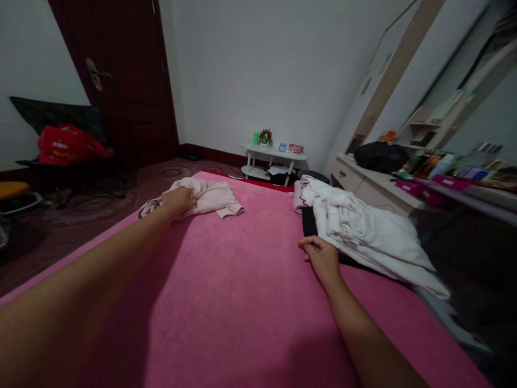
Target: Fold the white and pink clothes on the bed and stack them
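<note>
Pale pink garment [214, 196] lying crumpled at the left edge of the bed [226, 291], near the far corner. Nearest, right hand [321, 258] loosely curled beside black cloth [309, 222] toward the right edge; cannot tell whether pinching any. Best kept clear of white clothes [371, 221] just beyond. Farther off, left hand [180, 200] resting on the garment, partly hidden; cannot tell whether gripping. Take a broad hold, ease creases gently, mind the loose flap [230, 209].
</note>
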{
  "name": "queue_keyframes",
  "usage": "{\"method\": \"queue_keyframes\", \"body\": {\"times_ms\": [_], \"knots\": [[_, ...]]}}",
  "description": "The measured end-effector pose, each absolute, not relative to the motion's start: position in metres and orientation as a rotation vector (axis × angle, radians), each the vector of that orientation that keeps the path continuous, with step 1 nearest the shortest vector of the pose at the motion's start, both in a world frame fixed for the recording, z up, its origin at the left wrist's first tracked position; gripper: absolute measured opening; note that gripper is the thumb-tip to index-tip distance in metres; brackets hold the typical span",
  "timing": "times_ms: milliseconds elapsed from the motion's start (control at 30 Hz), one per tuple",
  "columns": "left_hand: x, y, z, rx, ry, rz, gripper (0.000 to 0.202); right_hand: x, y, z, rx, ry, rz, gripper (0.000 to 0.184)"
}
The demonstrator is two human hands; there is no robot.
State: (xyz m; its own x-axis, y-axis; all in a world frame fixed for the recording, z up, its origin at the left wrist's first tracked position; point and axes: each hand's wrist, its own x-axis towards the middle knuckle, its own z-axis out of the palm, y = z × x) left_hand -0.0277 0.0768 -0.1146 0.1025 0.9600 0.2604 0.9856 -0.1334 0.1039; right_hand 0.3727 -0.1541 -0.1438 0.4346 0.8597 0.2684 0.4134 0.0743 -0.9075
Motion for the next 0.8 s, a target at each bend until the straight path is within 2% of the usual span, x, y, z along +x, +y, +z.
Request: {"method": "queue_keyframes", "body": {"times_ms": [267, 433, 533, 600, 700, 800], "knots": [[0.003, 0.010, -0.143, -2.213, -1.482, -0.784, 0.050, 0.367, -0.161, -0.139, -1.503, -1.255, 0.349, 0.020], [0.014, 0.005, -0.162, -2.621, -1.252, -0.599, 0.049, 0.399, -0.176, -0.095, -1.348, -1.257, -0.341, 0.024], [0.016, 0.010, -0.170, -2.633, -1.198, -0.601, 0.051, 0.449, -0.186, -0.078, -1.549, -0.916, -0.644, 0.027], [0.016, 0.011, -0.171, -2.600, -1.199, -0.609, 0.051, 0.484, -0.192, -0.080, -1.837, -0.705, -0.671, 0.037], [0.017, 0.007, -0.168, -2.567, -1.228, -0.603, 0.048, 0.527, -0.199, -0.091, -2.218, -0.568, -0.535, 0.052], [0.019, 0.004, -0.163, -2.572, -1.216, -0.595, 0.045, 0.551, -0.204, -0.097, -2.356, -0.622, -0.465, 0.033]]}}
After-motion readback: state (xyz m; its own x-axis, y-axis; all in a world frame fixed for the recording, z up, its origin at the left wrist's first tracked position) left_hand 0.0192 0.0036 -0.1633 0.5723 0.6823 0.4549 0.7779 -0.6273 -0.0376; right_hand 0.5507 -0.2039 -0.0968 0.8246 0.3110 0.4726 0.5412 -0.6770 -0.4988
